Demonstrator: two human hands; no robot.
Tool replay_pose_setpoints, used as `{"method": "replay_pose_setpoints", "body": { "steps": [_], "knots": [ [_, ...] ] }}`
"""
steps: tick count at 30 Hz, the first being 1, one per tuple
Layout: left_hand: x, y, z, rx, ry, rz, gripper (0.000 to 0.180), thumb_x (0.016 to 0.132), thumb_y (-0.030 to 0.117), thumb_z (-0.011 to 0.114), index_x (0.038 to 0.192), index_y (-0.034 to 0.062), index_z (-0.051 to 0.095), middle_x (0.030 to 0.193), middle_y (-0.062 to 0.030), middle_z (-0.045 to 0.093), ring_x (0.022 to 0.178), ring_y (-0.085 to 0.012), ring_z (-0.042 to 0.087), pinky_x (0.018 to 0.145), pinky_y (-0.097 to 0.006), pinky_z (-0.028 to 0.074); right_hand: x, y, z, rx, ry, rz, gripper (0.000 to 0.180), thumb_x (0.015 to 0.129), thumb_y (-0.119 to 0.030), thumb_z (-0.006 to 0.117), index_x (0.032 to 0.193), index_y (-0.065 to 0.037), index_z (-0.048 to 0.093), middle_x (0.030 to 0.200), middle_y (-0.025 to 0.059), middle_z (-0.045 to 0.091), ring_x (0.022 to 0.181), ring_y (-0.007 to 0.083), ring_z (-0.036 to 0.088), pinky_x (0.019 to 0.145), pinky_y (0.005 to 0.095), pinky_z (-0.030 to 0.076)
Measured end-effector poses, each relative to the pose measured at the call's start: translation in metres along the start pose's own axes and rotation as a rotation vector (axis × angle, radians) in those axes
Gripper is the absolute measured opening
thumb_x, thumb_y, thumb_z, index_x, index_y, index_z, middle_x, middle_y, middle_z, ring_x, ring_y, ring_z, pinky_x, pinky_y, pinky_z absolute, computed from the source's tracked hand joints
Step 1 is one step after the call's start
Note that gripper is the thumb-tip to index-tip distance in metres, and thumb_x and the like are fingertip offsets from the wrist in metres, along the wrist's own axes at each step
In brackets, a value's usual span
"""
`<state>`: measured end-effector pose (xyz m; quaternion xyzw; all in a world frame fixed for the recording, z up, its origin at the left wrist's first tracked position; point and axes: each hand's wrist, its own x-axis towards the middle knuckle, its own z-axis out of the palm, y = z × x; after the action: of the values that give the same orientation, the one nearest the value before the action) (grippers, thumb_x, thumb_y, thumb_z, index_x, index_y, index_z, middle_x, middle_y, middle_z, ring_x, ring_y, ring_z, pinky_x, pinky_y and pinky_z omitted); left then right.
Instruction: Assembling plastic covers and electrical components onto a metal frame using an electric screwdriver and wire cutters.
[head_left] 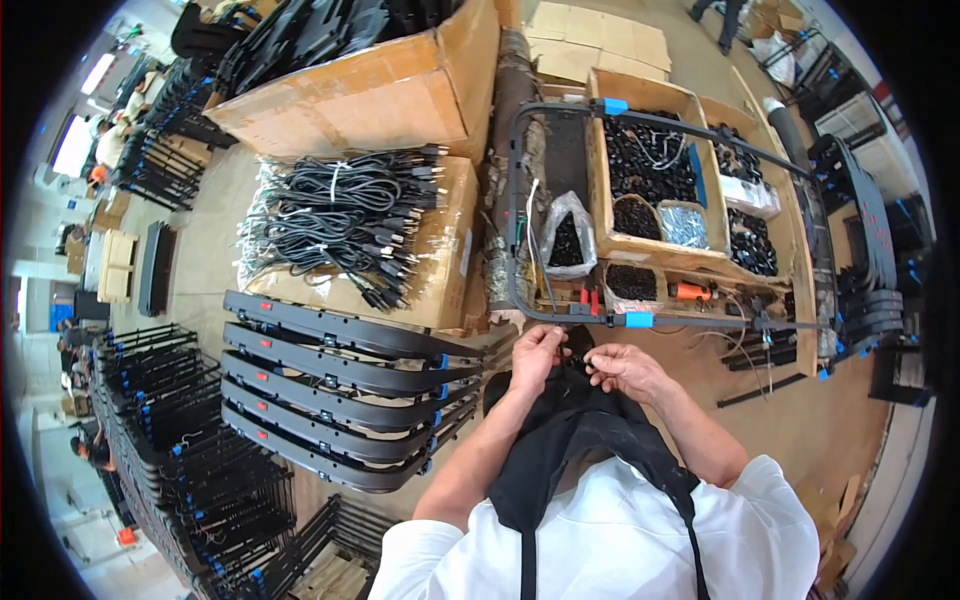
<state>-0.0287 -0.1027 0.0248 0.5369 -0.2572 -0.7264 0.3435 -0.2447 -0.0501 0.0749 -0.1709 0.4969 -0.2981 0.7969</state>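
Your left hand and right hand sit near each other above your black apron, fingers curled inward – can't tell whether either pinches anything; too small to make out. The black tubular frame, blue wraps on its bars, lies just beyond your fingertips. Within its outline: a clear bag of dark parts. To your left – bundled black cables on a cardboard box.
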Motion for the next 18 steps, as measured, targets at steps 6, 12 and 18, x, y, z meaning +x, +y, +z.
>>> {"method": "replay_pose_setpoints", "body": {
  "steps": [6, 12, 18],
  "knots": [
    [0.001, 0.008, -0.001, 0.076, -0.019, -0.060, 0.020, 0.103, 0.024, 0.068, 0.109, 0.0045, 0.069, 0.090, -0.0001, 0.071, 0.071, -0.0106, 0.069, 0.061, -0.024, 0.050, 0.052, 0.057, -0.008, 0.275, 0.281, -0.156, 0.030, 0.102, -0.017, 0.069, 0.128, -0.004, 0.062, 0.103, 0.0048, 0.071, 0.095, 0.0168, 0.069, 0.079, 0.0317, 0.058],
    [0.003, 0.014, -0.002, 0.133, -0.014, -0.090, 0.025, 0.103, 0.024, 0.068, 0.117, 0.0040, 0.065, 0.093, -0.0022, 0.074, 0.074, -0.0108, 0.071, 0.061, -0.025, 0.053, 0.096, 0.048, 0.024, 0.377, 0.253, -0.249, 0.022, 0.103, -0.012, 0.065, 0.124, -0.005, 0.064, 0.105, 0.0058, 0.071, 0.092, 0.0187, 0.070, 0.083, 0.0360, 0.059],
    [0.003, 0.016, -0.001, 0.118, -0.006, -0.140, 0.025, 0.102, 0.027, 0.069, 0.115, 0.0057, 0.066, 0.091, -0.0016, 0.074, 0.072, -0.0097, 0.069, 0.061, -0.026, 0.053, 0.090, 0.035, 0.040, 0.404, 0.178, -0.264, 0.011, 0.103, -0.015, 0.065, 0.111, -0.009, 0.071, 0.103, 0.0037, 0.073, 0.092, 0.0177, 0.070, 0.082, 0.0350, 0.056]
  ]
}}
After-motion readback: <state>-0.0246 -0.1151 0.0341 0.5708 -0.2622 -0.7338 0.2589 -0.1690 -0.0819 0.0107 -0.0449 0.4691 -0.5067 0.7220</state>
